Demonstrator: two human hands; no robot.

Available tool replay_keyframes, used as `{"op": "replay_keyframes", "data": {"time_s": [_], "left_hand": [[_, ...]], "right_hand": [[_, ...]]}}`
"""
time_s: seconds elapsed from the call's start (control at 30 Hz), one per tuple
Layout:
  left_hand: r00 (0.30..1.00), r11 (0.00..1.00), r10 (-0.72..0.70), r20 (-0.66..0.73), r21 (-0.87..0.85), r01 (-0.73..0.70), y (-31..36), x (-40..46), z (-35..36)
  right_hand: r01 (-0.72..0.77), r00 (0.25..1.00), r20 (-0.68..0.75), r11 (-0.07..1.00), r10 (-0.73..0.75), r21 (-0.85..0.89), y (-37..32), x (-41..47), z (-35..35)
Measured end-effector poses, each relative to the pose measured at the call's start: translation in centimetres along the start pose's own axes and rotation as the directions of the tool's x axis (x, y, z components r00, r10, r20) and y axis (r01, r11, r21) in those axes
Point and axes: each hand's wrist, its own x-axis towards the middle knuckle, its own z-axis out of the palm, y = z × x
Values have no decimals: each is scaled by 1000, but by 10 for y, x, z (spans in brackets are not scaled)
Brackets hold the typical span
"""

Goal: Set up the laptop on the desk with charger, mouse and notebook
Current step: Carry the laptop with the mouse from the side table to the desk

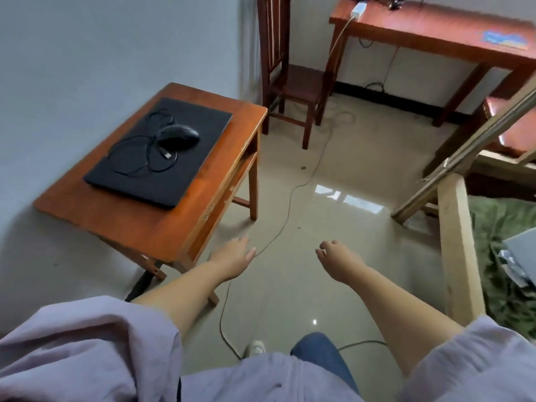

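A closed black laptop (158, 152) is seen lying flat on a small wooden side table (139, 224) at the left, its long axis running from near-left to far-right, one short edge toward the wall corner. It is judged rigid, fairly heavy and smooth-lidded, best taken with both hands at the two long edges and kept level. A black mouse (178, 136) is resting on the lid, its long axis pointing roughly right; it is light and loose, likely to slide off if the laptop is tilted. Its thin cable (136, 153) is coiled loosely on the lid, limp and prone to snagging. The left hand (235, 258) is held just beside the table's near corner, fingers loosely spread, nothing gripped. The right hand (338, 261) is held over bare floor, fingers half curled, nothing held. At far upper right a white charger (358, 10) is sitting on the larger desk (435, 27), its cord (293, 195) trailing across the floor. No notebook can be made out.
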Motion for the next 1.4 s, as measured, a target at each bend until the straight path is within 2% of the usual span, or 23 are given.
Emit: {"op": "replay_keyframes", "data": {"time_s": [0.07, 0.17, 0.3, 0.37, 0.47, 0.53, 0.6, 0.73, 0.8, 0.9, 1.0, 1.1, 1.17, 1.27, 1.4], "left_hand": [[998, 999, -41, -56, -27, 39, 1, 20, -15], [977, 986, -142, -157, -110, 126, -4, 47, -31], [880, 922, -363, -307, -253, 292, -12, 64, -52], [807, 876, -467, -361, -315, 366, -15, 65, -61], [685, 795, -599, -414, -410, 447, -17, 61, -70], [594, 734, -676, -435, -465, 494, -22, 60, -78], [498, 666, -746, -442, -520, 535, -33, 61, -89], [288, 496, -866, -409, -622, 606, -72, 71, -110], [186, 441, -888, -421, -660, 608, -98, 78, -121], [101, 379, -910, -403, -707, 597, -132, 88, -141], [46, 310, -937, -347, -761, 570, -155, 99, -164], [20, 201, -975, -222, -831, 519, -169, 110, -183], [16, 118, -992, -127, -862, 494, -175, 117, -189], [-32, -14, -999, -2, -872, 489, -179, 124, -193], [-80, -151, -989, 128, -851, 504, -186, 130, -196]], "right_hand": [[84, 996, 27, 994, -82, -73, -1, 39, -20], [175, 984, 43, 983, -172, -63, -10, 110, -50], [374, 927, 76, 915, -366, -153, -44, 199, -93], [488, 872, 100, 843, -479, -224, -68, 229, -115], [667, 736, 212, 636, -643, -388, -104, 260, -139], [720, 680, 247, 565, -691, -403, -128, 281, -150], [738, 661, 225, 566, -715, -369, -155, 296, -160], [734, 661, 36, 637, -749, -236, -205, 334, -172], [751, 635, -3, 618, -773, -232, -230, 353, -178], [755, 607, -29, 587, -794, -292, -266, 382, -187], [725, 643, 5, 607, -766, -324, -296, 412, -195], [683, 702, 2, 672, -712, -287, -321, 437, -198], [663, 732, 1, 713, -681, -227, -335, 447, -197], [616, 788, 21, 785, -616, -74, -351, 455, -193], [473, 878, 67, 880, -474, 38, -360, 466, -186]]}}
